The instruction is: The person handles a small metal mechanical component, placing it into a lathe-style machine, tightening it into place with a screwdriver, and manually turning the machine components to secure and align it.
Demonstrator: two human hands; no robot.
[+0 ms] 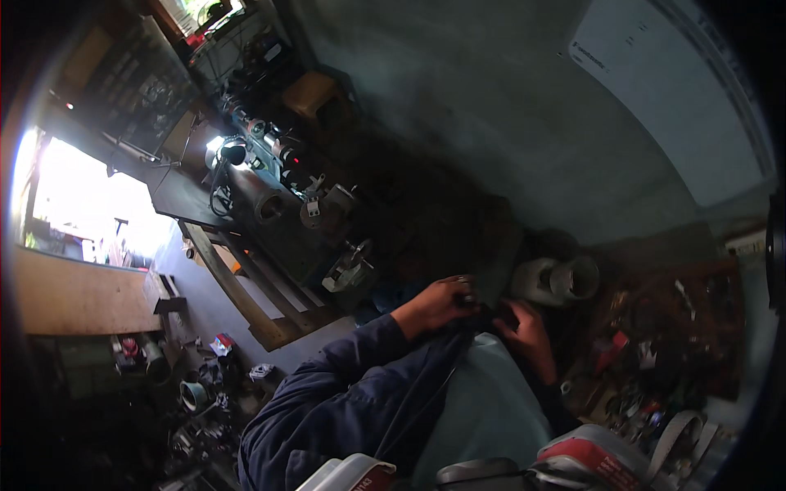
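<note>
My left hand (438, 306) reaches out from a navy sleeve and is closed at the front edge of the dark navy jacket (352, 397) I am wearing. My right hand (528, 335) is opposite it, its thumb and fingers bent around the jacket's other front edge. Dark cloth bunches between the two hands. Shadow hides the exact spot they grip, so a zipper or button there cannot be made out. Under the parted jacket shows a pale green shirt (487, 401). Parts of a respirator with a red-and-white cartridge (594, 458) fill the lower edge of the view.
A lathe (270, 196) with a lit work lamp (225, 151) runs along the far left. Beside it lies a wooden pallet (270, 327). Pale cylindrical containers (544, 280) stand just beyond my right hand. Tools and parts clutter a reddish-brown surface (630, 307) at right.
</note>
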